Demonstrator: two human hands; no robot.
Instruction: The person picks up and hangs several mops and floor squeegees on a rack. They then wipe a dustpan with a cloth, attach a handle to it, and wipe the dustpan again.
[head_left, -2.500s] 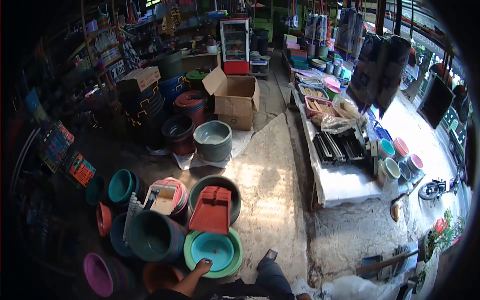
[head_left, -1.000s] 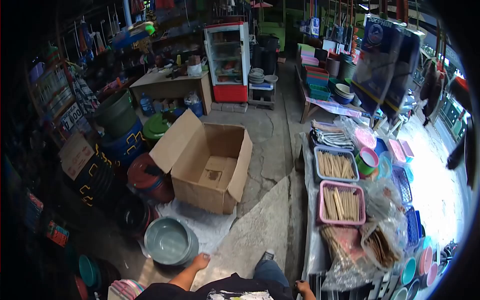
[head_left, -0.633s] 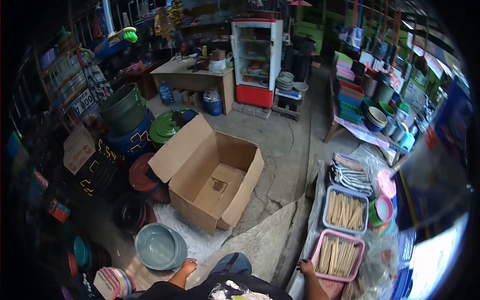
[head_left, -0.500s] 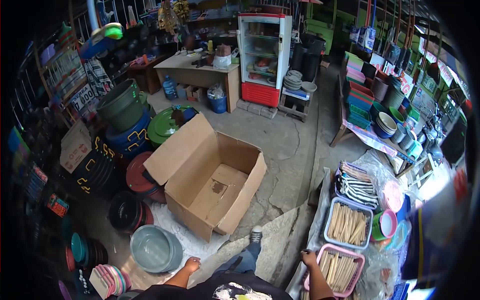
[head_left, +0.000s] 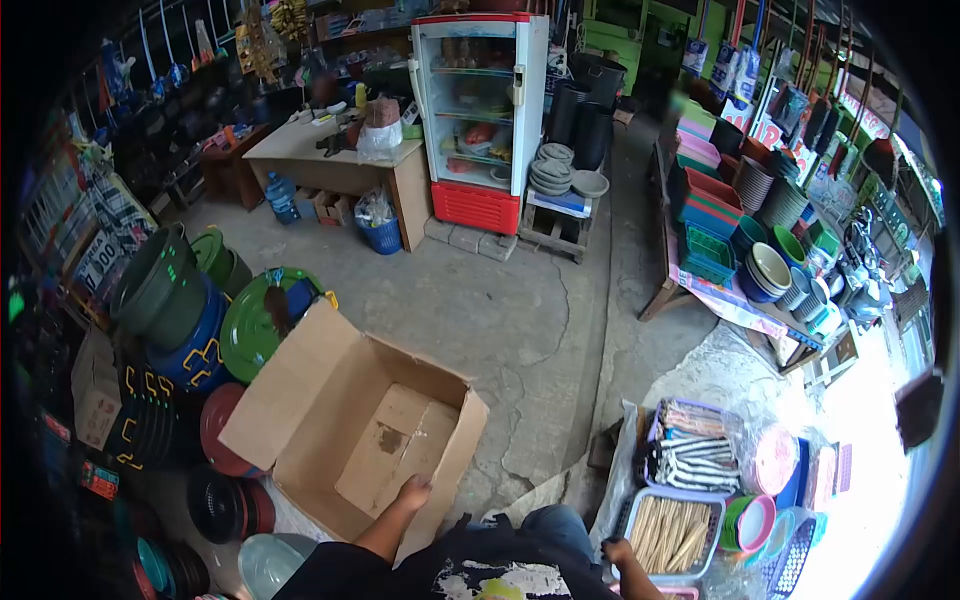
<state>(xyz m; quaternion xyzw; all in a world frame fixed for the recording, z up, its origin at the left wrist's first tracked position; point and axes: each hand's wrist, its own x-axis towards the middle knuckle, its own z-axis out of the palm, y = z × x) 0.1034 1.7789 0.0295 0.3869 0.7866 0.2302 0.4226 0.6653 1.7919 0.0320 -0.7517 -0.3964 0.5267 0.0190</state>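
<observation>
Having the left hand (head_left: 413,490), loosely curled, over the near right part of the open cardboard box (head_left: 380,455); cannot tell whether touching or gripping it. Holding the right hand (head_left: 618,550) low and partly closed, apart from the box, just beside a basket of wooden sticks (head_left: 716,535) on the surface (head_left: 616,480); cannot tell whether gripping anything. Farther out, with a green lid (head_left: 258,325) past the raised flap (head_left: 295,385) and, well beyond, a red-and-white glass-fronted cabinet (head_left: 470,120).
</observation>
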